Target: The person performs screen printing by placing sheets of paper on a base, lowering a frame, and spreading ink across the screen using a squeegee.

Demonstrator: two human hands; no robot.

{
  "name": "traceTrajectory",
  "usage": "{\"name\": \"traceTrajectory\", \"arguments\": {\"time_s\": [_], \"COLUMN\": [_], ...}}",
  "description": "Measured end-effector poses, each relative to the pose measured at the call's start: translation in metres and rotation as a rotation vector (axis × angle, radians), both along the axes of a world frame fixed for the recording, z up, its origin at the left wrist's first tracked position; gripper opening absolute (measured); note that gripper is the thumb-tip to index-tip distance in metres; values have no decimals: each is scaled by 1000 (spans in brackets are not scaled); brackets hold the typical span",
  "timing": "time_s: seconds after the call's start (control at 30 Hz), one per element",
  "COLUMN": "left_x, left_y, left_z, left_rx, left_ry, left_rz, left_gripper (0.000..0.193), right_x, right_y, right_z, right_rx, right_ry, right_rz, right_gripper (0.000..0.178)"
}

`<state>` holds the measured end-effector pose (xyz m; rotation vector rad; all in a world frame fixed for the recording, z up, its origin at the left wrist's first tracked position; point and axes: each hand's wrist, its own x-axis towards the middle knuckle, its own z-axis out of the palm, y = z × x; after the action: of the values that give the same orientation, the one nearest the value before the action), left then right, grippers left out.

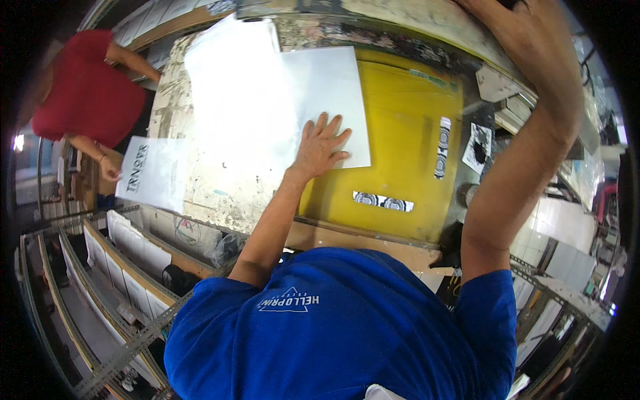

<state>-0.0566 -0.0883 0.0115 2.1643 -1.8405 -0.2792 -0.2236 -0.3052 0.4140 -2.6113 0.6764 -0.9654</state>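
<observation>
Left hand [321,145] flat, fingers spread, on white sheet [320,87] over yellow screen [407,133]; right hand [513,27] raised, grip unclear.

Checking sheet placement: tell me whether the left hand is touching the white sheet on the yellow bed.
Touching. The head view shows the left hand pressed flat, fingers spread, on the white sheet, near the sheet's lower edge over the yellow bed.

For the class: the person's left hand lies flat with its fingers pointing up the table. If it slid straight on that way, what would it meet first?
Only more of the white sheet under the left hand; beyond it probably the table's grimy far edge.
</observation>
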Motion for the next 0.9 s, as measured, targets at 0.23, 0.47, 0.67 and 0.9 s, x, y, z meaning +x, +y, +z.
{"name": "traceTrajectory", "arguments": {"time_s": [0.23,0.47,0.67,0.9], "left_x": [-86,-128,-137,-143], "left_y": [-63,-70,-64,-58], "left_z": [-4,-12,-12,-12], "left_rx": [-73,-162,-136,-146], "left_ry": [136,185,204,181], "left_rz": [-256,-317,-327,-345], "left_gripper": [66,65,64,65], "right_x": [2,-4,-3,-5], "right_y": [7,0,-2,0], "right_z": [-3,-3,-12,-5], "right_rx": [-76,-36,-148,-19], "right_ry": [-33,-52,-89,-2], "right_rz": [200,347,342,337], "right_gripper": [38,36,36,34]}}
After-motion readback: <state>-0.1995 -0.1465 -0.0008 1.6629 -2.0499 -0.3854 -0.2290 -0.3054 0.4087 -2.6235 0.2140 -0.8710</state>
